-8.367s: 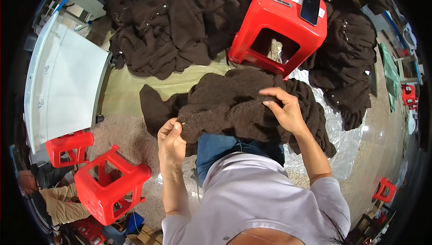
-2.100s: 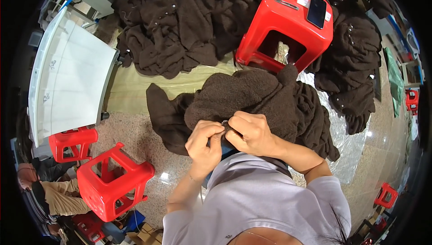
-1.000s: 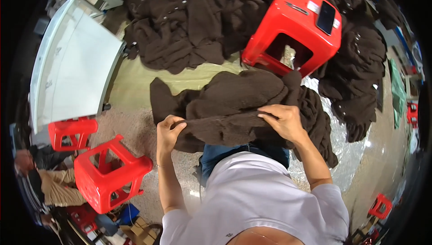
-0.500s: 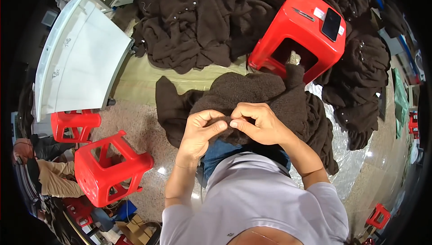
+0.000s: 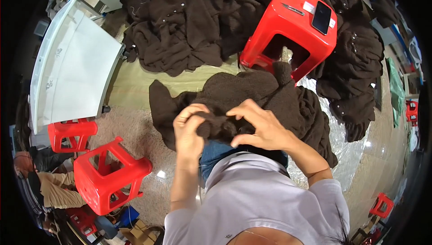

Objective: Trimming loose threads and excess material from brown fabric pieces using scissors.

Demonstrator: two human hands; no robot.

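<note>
A dark brown fleecy garment (image 5: 243, 87) lies bunched across my lap, over my jeans. My left hand (image 5: 188, 133) is closed around a fold of it, thumb and fingers curled over the cloth. Just to the right, my right hand (image 5: 266, 130) is spread, its thumb and fingers apart around the near edge of the garment without pinching it. Between the hands the cloth is gathered and slightly blurred.
Ahead to the right, a red plastic stool (image 5: 288, 22) bears a phone (image 5: 321, 18) and a small metal tool (image 5: 292, 9). Brown garments (image 5: 189, 38) pile up beyond. A white table (image 5: 72, 69) and an overturned red stool (image 5: 90, 177) are at left.
My hands have moved apart from a pinch together on the cloth. The right fingers have opened, while the left has taken a fuller grip on a fold.
</note>
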